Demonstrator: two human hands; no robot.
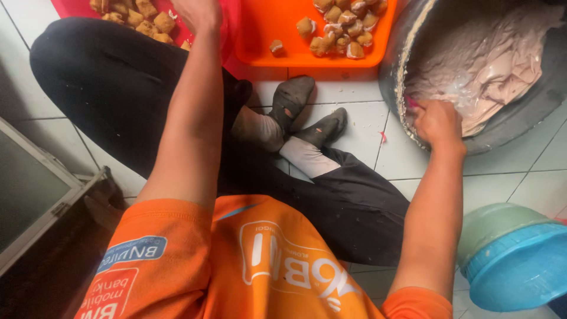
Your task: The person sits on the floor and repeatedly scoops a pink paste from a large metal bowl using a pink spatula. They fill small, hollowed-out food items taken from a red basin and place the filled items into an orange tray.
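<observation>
I sit cross-legged on a white tiled floor in black trousers and dark socks. My left hand [198, 12] reaches up to the edge of a red tray [74, 7] of fried brown tofu cubes [133, 15]. Its fingers run off the top of the frame. My right hand [438, 123] rests inside the near rim of a big grey basin [520, 112] holding pale pinkish paste [496, 59]. The fingers are curled around a small pink utensil [411, 103], of which only the end shows.
An orange tray [266, 35] with more tofu pieces, some filled with paste, lies ahead between the red tray and the basin. A blue and green plastic container [514, 260] stands at my right. A metal-framed glass panel [35, 195] is at my left.
</observation>
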